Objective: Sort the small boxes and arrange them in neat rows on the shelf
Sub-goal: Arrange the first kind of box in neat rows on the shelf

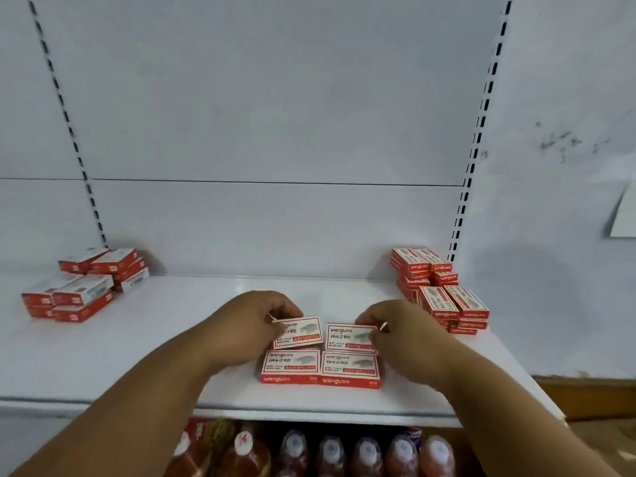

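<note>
Small red-and-white staple boxes lie on a white shelf. Two front boxes sit side by side near the shelf's front edge. Behind them, my left hand pinches the left rear box, which is slightly tilted. My right hand pinches the right rear box at its right edge. A loose pile of boxes lies at the far left. A neater stack of boxes stands at the right, against the back panel.
The white back panel rises behind the shelf, with slotted uprights at both sides. Below the shelf edge stands a row of capped bottles. A white wall with a paper sheet is at the right.
</note>
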A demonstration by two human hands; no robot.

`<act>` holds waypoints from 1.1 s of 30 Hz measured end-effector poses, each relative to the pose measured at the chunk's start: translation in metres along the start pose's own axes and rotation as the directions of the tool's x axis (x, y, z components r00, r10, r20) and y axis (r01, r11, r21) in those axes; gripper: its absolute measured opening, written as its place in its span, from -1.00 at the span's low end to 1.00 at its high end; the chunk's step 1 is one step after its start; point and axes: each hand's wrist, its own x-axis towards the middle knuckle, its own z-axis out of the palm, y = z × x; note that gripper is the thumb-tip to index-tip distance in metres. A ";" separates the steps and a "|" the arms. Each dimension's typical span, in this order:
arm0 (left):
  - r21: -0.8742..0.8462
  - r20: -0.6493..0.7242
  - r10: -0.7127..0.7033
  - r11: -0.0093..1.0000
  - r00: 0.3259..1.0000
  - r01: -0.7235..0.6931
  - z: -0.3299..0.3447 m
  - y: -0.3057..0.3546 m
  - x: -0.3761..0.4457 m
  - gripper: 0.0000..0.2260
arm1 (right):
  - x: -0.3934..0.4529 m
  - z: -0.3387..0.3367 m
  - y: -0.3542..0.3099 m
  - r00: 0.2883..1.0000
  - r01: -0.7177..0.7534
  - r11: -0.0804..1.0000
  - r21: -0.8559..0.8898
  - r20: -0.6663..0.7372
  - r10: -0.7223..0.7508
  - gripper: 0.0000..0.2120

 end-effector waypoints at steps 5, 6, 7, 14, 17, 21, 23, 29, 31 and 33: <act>0.139 -0.036 0.095 0.986 0.995 -0.089 0.007 -0.007 0.000 -0.77 | 0.000 0.011 -0.015 1.000 0.007 0.943 -0.333 -0.020 -0.014 -0.70; 0.150 -0.040 0.110 0.983 0.993 -0.103 0.008 -0.008 0.000 -0.76 | 0.000 0.013 -0.016 0.999 0.006 0.936 -0.351 -0.030 -0.018 -0.69; 0.144 -0.034 0.120 0.983 0.992 -0.114 0.008 -0.010 -0.001 -0.75 | -0.001 0.015 -0.018 0.999 0.005 0.935 -0.356 -0.037 -0.020 -0.69; 0.247 0.006 0.238 0.941 0.971 -0.232 0.008 -0.017 -0.008 -0.72 | -0.013 0.021 -0.025 0.997 -0.007 0.944 -0.329 -0.070 -0.017 -0.65; 0.428 0.084 0.344 0.835 0.935 -0.345 0.017 -0.016 -0.017 -0.53 | -0.024 0.030 -0.025 0.988 0.014 0.888 -0.460 -0.130 -0.083 -0.52; 0.424 0.261 0.318 0.811 0.912 -0.404 0.025 -0.015 -0.021 -0.40 | -0.034 0.035 -0.022 0.985 0.146 0.908 -0.392 -0.027 -0.170 -0.50; 0.416 0.269 0.325 0.810 0.907 -0.413 0.023 -0.016 -0.019 -0.41 | -0.038 0.029 -0.018 0.986 0.162 0.930 -0.330 0.032 -0.161 -0.47; 0.477 0.305 0.327 0.760 0.894 -0.441 0.026 -0.014 -0.018 -0.40 | -0.033 0.025 -0.013 0.984 0.174 0.931 -0.319 0.025 -0.176 -0.49; 0.486 0.303 0.329 0.754 0.894 -0.442 0.027 -0.012 -0.019 -0.40 | -0.033 0.026 -0.014 0.983 0.177 0.928 -0.328 0.021 -0.181 -0.49; 0.493 0.306 0.331 0.747 0.893 -0.446 0.028 -0.011 -0.019 -0.41 | -0.033 0.026 -0.016 0.983 0.180 0.923 -0.339 0.019 -0.184 -0.50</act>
